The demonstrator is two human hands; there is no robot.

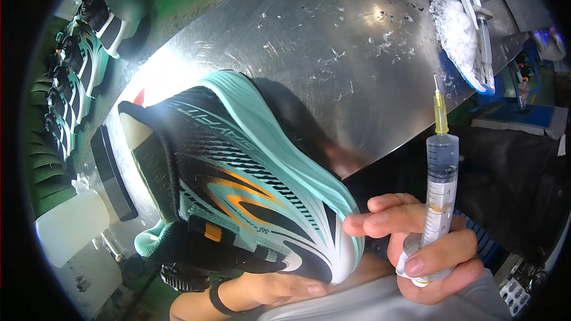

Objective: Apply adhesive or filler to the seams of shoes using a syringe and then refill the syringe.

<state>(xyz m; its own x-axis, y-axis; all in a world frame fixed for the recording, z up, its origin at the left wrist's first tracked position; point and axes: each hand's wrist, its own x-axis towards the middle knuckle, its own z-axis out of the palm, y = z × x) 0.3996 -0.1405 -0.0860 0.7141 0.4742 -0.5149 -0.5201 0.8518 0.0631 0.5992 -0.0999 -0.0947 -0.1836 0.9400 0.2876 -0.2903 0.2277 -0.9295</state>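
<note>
Head view, left to right: my left hand (285, 288) holds the shoe (250, 178) from the near side, thumb lying along it by the toe; the other fingers are mostly hidden, can't tell how they close. Shoe sits mid-scene, tipped sideways, teal sole edge (259, 119) turned far and right, toe near right. My right hand (437, 244) wraps a syringe (440, 196), two fingers reaching out to the toe; contact there looks likely. Yellow-hubbed needle (441, 116) points far, off the shoe.

Looks like seam work with glue, my guess. To do it well: steady the toe, turn the needle onto the sole line, press lightly and evenly, keep the tip off the fabric and my left thumb.

Around, left to right: row of similar shoes (74, 83), white container (71, 226), dark bar (113, 172) just beside the heel, metal table (285, 35) with glare, lint scraps (380, 41), white fluff (452, 30), second syringe (485, 38). In the way: bare needle mostly; lint could stick to wet glue.
</note>
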